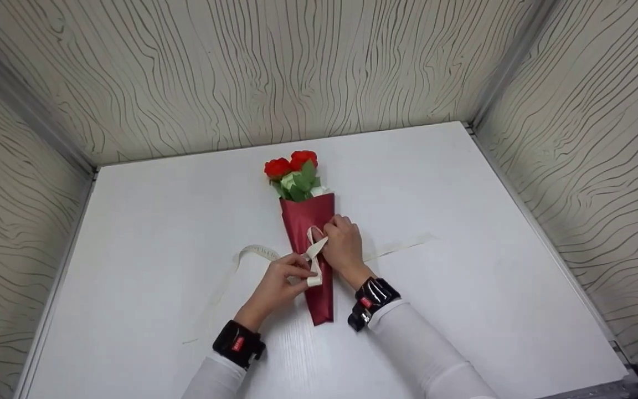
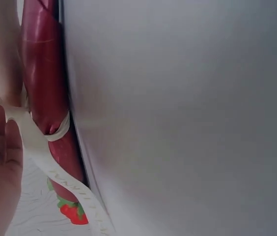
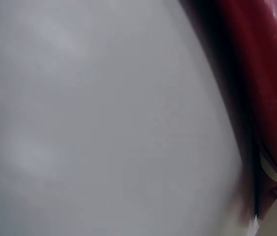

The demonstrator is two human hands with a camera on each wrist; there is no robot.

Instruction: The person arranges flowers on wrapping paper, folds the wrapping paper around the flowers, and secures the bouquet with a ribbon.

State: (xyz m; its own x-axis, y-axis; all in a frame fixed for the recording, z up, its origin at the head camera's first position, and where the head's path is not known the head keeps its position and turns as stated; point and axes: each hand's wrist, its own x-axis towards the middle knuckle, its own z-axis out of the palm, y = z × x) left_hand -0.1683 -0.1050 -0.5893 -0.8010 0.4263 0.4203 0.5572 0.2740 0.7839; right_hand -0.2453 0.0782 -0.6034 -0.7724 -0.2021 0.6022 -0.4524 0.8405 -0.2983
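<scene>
A bouquet in dark red wrapping (image 1: 305,213) lies on the white table, its red roses (image 1: 303,159) pointing away from me. Cream ribbon (image 1: 315,250) with printed lettering is looped at the front of the wrapping. My left hand (image 1: 277,282) pinches the lower loop between thumb and fingers. Higher up, on the right side, my right hand (image 1: 344,245) holds the upper part of the ribbon with curled fingers. In the left wrist view, a band of ribbon (image 2: 60,132) circles the red wrapping (image 2: 45,64). The right wrist view catches the wrapping (image 3: 266,78) at its edge, with the fingers hidden.
One long ribbon tail (image 1: 258,249) curls over the table (image 1: 158,221) to the left; another tail (image 1: 399,246) stretches right. Green leaves and pale flowers (image 1: 291,180) fill the bouquet's top. Wood-grain panels (image 1: 274,72) wall in the back and sides.
</scene>
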